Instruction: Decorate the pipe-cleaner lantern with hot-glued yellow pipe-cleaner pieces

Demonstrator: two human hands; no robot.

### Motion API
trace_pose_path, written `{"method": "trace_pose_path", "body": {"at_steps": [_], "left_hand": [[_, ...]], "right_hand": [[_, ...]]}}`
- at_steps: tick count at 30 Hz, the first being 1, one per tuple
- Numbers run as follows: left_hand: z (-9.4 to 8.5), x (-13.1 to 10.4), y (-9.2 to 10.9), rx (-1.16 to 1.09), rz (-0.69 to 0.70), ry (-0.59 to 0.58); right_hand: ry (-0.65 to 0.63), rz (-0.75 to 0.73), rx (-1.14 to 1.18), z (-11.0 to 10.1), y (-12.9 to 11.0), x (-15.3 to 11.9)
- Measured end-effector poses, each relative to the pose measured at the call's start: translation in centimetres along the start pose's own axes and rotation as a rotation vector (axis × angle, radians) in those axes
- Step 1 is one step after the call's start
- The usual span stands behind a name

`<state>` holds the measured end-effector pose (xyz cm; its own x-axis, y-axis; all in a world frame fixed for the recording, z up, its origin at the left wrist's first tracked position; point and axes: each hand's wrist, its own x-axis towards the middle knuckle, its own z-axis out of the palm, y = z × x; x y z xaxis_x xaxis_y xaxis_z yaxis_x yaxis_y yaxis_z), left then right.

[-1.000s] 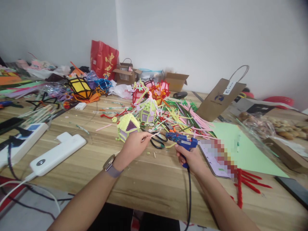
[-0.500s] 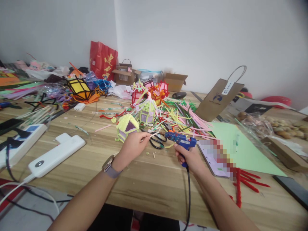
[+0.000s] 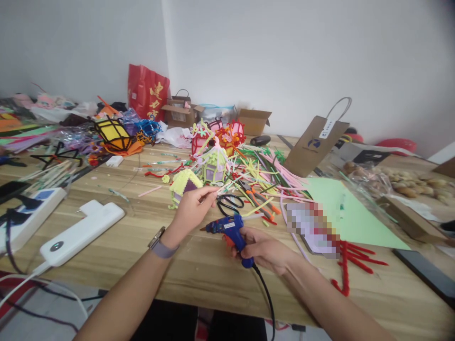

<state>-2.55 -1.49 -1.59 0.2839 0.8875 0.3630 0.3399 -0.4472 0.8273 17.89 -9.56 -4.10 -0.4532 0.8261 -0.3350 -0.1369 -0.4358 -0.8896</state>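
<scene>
My right hand (image 3: 258, 248) grips a blue hot glue gun (image 3: 232, 229), its nozzle aimed left over the table. A black cord runs down from the grip. Pinched in my left hand (image 3: 195, 206) is a thin pale stick (image 3: 224, 185) that points up and right. Just behind that hand stands a small yellow-green fuzzy house (image 3: 185, 182) with purple panels, partly covered by my fingers. Beyond it is a green and purple lantern (image 3: 213, 166) with a pink top. Black loop handles (image 3: 231, 205) and orange-handled pliers (image 3: 261, 201) lie behind the glue gun.
Pipe cleaners (image 3: 273, 166) in several colours spread across the middle. A power bank (image 3: 81, 232) and power strip (image 3: 35, 213) lie left. To the right are a paper bag (image 3: 314, 144), a green sheet (image 3: 355, 222), a partly blurred tablet (image 3: 313, 232) and a dark phone (image 3: 424, 274).
My right hand has brought the glue gun left and nearer to me, turning it so the pliers show behind. My left hand, still pinching the stick, has shifted slightly up. The view has turned slightly.
</scene>
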Motion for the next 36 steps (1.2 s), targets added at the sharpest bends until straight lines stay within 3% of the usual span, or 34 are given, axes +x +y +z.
{"method": "trace_pose_path", "body": {"at_steps": [5,8,13,15,18,20,24,28,30,33,36], "left_hand": [[0.3,0.0,0.5,-0.003,0.016,-0.058],[0.5,0.1,1.0,0.013,0.005,-0.087],[0.8,0.5,1.7,0.045,0.046,-0.114],[1.1,0.9,1.9,0.055,0.068,-0.119],[1.7,1.8,2.2,0.084,0.05,-0.115],[2.1,2.4,2.4,0.07,0.028,-0.113],[2.5,2.7,2.4,-0.03,-0.028,-0.113],[2.4,2.1,2.0,-0.076,-0.039,-0.095],[2.3,1.7,1.8,-0.102,-0.055,-0.1],[2.3,1.4,1.7,-0.168,-0.094,-0.119],[2.5,1.2,2.0,-0.286,-0.177,-0.099]], "right_hand": [[0.04,0.073,-0.038,-0.6,0.9,-0.7],[0.132,0.127,-0.343,-0.8,0.6,-1.6],[0.294,-0.005,-1.088,-2.1,-2.0,-2.8],[0.363,-0.03,-1.224,-3.4,-3.6,-2.3],[0.548,-0.228,-1.561,-5.4,-5.3,-0.2],[0.479,-0.344,-1.7,-6.3,-5.5,1.4],[0.387,-0.398,-1.76,-7.1,-4.5,3.6],[0.445,-0.459,-1.79,-7.6,-4.2,3.6],[0.524,-0.572,-1.724,-7.3,-4.6,3.1],[0.636,-0.857,-1.476,-5.5,-5.3,2.2],[0.673,-0.948,-1.31,-2.5,-5.8,1.2]]}}
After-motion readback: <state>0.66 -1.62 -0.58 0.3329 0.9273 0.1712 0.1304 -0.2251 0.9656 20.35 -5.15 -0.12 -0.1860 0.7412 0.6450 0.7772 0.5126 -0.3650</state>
